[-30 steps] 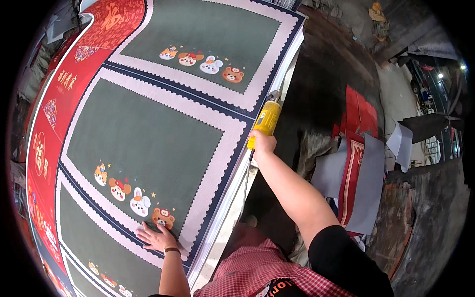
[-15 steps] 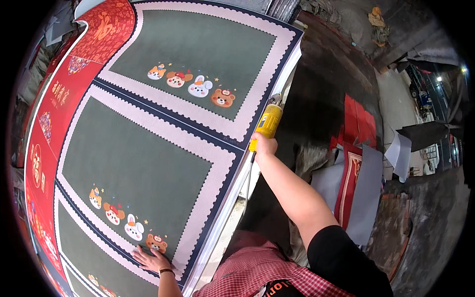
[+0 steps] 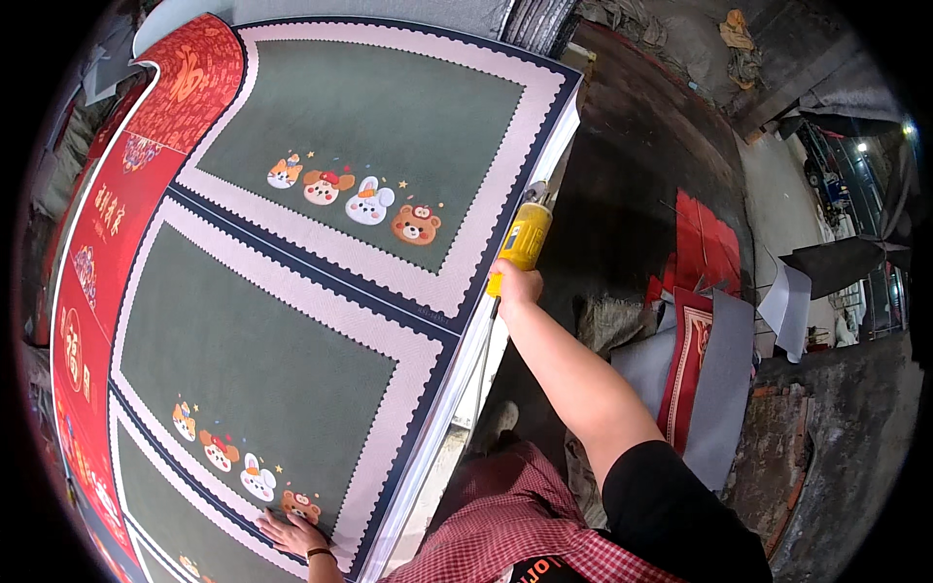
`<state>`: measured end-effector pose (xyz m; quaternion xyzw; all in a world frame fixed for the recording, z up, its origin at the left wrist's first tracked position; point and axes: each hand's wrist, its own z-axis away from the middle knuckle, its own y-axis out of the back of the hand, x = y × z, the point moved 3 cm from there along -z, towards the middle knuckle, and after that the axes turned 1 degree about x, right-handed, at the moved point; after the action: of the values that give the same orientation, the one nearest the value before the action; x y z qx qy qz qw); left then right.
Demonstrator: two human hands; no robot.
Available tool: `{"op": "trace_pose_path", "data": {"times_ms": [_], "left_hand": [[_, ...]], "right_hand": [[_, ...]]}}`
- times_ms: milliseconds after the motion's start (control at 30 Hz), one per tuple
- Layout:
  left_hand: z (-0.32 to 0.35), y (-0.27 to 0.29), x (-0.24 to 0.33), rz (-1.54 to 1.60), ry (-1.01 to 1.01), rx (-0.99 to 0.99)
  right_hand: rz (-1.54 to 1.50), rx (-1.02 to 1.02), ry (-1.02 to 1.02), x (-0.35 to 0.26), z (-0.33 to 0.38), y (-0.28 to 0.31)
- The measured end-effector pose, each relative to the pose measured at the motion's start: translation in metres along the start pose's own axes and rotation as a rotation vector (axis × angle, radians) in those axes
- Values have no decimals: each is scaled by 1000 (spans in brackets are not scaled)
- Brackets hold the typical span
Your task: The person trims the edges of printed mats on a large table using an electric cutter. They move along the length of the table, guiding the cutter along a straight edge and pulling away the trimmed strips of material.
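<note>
1. The green printed sheet (image 3: 243,340) lies spread out, its panels framed in pale pink scalloped borders; each of the 2 upper panels shows 4 cartoon animal faces.
2. At the green sheet's right edge, the right hand (image 3: 519,284) is closed firmly around a yellow power tool (image 3: 527,236).
3. The tool's metal head points along that edge toward the sheet's far end; I cannot tell whether it touches the sheet.
4. A cord (image 3: 494,310) trails from the tool's rear beside the same edge.
5. On the green sheet's near part, the left hand (image 3: 293,533) rests with fingers spread, just below a bear face, gripping nothing.
6. Along the green sheet's left side runs a red printed sheet (image 3: 109,253), far end curled.
</note>
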<state>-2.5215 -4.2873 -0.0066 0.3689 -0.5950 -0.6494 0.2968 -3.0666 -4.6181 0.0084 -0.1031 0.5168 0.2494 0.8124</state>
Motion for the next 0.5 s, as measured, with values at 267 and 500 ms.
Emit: {"op": "trace_pose_path", "data": {"times_ms": [267, 500], "left_hand": [[3, 30, 224, 427, -361, 169], [60, 71, 390, 376, -379, -29]], "right_hand": [[49, -1, 82, -7, -21, -10], [65, 11, 105, -16, -29, -6]]}}
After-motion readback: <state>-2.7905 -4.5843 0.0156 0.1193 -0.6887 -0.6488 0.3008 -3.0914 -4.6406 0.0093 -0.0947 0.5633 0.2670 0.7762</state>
